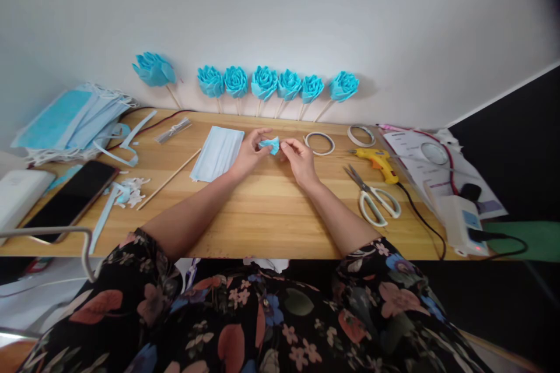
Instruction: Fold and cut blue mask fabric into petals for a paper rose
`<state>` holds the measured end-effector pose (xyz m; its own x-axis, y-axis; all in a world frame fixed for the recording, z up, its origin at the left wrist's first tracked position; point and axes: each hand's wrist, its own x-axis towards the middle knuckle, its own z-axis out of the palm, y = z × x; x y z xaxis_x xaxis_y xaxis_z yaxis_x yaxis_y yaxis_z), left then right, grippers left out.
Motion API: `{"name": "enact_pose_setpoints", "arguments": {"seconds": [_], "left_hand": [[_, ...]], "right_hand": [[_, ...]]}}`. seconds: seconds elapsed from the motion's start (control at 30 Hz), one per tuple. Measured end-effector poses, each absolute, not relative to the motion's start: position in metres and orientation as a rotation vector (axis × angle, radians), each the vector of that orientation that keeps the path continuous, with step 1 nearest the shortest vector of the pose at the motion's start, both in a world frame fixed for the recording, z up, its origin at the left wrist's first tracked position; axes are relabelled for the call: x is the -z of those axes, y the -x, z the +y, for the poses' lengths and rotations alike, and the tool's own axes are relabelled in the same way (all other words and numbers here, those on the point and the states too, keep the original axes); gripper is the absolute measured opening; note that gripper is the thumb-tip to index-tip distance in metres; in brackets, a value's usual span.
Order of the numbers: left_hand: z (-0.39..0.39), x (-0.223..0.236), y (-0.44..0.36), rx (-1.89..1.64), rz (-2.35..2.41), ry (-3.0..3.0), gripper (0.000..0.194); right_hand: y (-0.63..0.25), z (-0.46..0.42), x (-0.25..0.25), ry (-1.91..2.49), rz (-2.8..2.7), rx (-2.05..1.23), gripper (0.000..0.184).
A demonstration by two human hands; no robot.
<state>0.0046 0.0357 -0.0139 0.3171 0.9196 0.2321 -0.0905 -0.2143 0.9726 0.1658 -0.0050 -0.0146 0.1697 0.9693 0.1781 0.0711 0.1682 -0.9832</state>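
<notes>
Between my two hands is a small crumpled piece of light-blue mask fabric (272, 144). My left hand (252, 152) pinches it from the left with thumb and fingers. On its right side, the closed fingertips of my right hand (300, 158) meet its edge; whether they grip it too is hard to see. A flat, pleated blue face mask (217, 154) lies on the table just left of my left hand. To the right of my right hand rests a narrow roll of tape (319, 143).
Blue fabric flowers on sticks (264, 83) lean along the wall. A yellow glue gun (376, 162), scissors (371, 195) and a power adapter (464, 224) are at right. Stacked masks (65, 119), a phone (74, 201), a wooden stick (170, 179) and fabric scraps (126, 192) lie left.
</notes>
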Motion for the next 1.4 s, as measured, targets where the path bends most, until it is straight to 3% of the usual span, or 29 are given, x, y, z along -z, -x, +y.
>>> {"name": "enact_pose_setpoints", "arguments": {"seconds": [0.27,1.0,1.4], "left_hand": [[0.0380,0.0155,-0.0053,-1.149,0.819,-1.493,0.043],[0.0336,0.0135,0.0001,-1.080,0.753,-1.458,0.064],[0.0348,0.0198,-0.0037,-1.012,0.622,-1.337,0.065]], "right_hand": [[-0.1637,-0.0083,0.0095,1.186,-1.212,-1.006,0.046],[-0.1671,-0.0088,0.0067,1.149,-1.204,-0.836,0.042],[-0.1661,-0.0028,0.0058,0.993,-0.888,-1.108,0.048]]}}
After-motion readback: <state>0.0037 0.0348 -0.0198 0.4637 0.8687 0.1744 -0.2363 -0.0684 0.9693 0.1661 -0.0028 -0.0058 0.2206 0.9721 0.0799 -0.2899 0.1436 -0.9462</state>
